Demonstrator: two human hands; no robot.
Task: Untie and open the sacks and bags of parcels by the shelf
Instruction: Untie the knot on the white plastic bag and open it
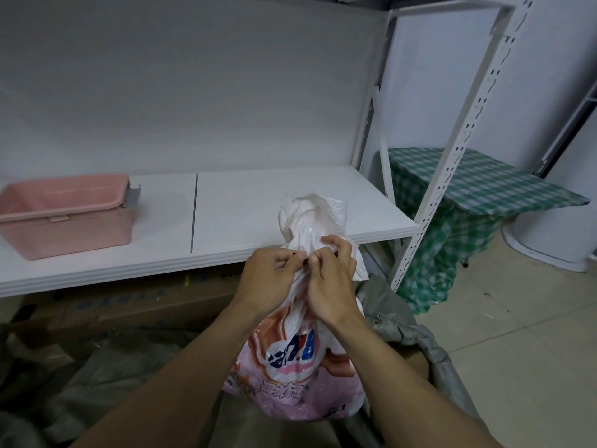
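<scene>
Left hand (270, 281) and right hand (329, 286) pinch the neck of the pink bag (300, 386); shelf (258, 202) with pink basket (64, 218) behind, grey sack (423, 344) beside

Shelf board (290, 202) bare right of pink basket (64, 215); upright (452, 156) blocks right

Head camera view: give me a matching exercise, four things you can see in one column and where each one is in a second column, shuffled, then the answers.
Things
1. pink basket
2. printed sack
3. checked cloth
4. grey sack

Places
A. draped right of the shelf
B. slumped just right of the printed sack
C. neck pinched by left hand and right hand
D. on the shelf board, at left

Pairs: 1-D, 2-C, 3-A, 4-B
</scene>
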